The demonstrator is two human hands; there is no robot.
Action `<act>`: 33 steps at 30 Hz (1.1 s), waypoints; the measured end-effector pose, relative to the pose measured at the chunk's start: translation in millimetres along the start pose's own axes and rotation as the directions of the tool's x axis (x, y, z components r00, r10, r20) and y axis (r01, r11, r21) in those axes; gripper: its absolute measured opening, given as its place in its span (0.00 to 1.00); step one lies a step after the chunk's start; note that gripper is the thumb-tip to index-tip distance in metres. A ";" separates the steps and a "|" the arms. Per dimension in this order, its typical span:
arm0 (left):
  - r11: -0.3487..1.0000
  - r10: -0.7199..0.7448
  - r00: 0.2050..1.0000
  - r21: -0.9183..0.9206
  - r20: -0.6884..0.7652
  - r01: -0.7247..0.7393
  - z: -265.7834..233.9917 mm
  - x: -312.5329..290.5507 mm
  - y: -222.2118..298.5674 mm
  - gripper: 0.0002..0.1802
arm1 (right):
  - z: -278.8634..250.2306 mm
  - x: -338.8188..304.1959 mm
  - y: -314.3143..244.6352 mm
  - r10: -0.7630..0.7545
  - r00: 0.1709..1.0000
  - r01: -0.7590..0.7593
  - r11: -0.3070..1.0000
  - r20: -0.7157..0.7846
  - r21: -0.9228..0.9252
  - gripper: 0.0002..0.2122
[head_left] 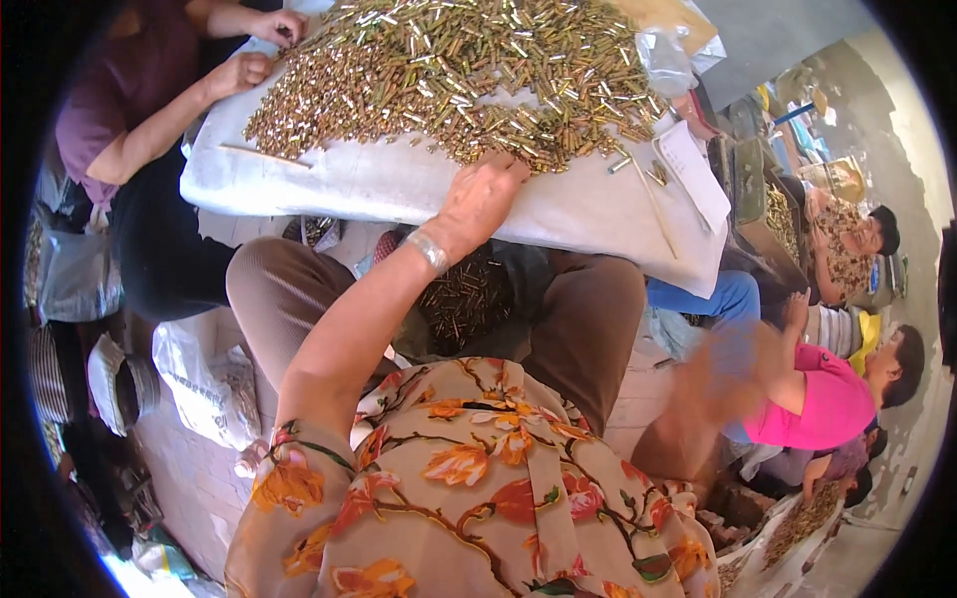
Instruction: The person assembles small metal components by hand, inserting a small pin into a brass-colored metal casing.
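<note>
Brass-coloured metal tubes (449,70), short and shiny, lie heaped in a wide mound on a white cloth (329,179) spread over the table, filling the picture from 11 to 1 o'clock. Some tubes look silvery, most golden, and they point every way.

At 10 o'clock a co-worker in a dark purple top has both hands (254,50) at the far left edge of the heap. At 2 o'clock a white paper pad (698,169) and a thin stick (653,199) lie on the cloth's right end. Below the table edge, between the person's brown-trousered knees, a dark container of more tubes (464,299) sits. At 3 to 4 o'clock a person in pink (817,399) sits low.

The left hand (483,194), with a silver bangle (429,249) at the wrist, rests palm down on the cloth, fingers curled onto the heap's near edge at its 6 o'clock side; whether it grips any tubes cannot be told. The right hand (718,384) is a blur at 4 o'clock, well apart from the heap, its state unreadable.
</note>
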State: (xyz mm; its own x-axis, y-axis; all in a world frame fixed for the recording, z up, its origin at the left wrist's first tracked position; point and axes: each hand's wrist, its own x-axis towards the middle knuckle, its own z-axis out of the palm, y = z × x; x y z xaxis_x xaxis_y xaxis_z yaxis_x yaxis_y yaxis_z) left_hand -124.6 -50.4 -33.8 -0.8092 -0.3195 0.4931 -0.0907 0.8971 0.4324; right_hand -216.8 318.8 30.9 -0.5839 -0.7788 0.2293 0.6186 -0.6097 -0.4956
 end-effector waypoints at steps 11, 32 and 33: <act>-0.115 -0.486 0.729 -0.862 0.483 0.494 -59.5 -89.0 42.3 0.07 | -1.9 108.2 149.7 0.505 0.814 -0.515 0.856 -0.285 0.044 0.09; -0.160 -0.526 0.703 -0.867 0.479 0.472 -61.2 -91.7 25.4 0.09 | -39.5 208.1 166.9 -0.067 0.982 0.117 -0.510 0.175 -0.852 0.07; -0.173 -0.527 0.700 -0.868 0.481 0.466 -60.4 -89.9 26.0 0.09 | -40.5 206.8 164.0 -0.106 0.979 0.095 -0.521 0.175 -0.848 0.08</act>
State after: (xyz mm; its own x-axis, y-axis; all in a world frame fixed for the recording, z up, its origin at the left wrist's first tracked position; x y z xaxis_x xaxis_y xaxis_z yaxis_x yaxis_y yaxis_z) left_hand -19.2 -16.8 -21.2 -0.7981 -0.5499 -0.2463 0.1421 -0.5690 0.8100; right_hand -257.4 63.7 -36.8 -0.5450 -0.7234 0.4239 -0.8239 0.3684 -0.4306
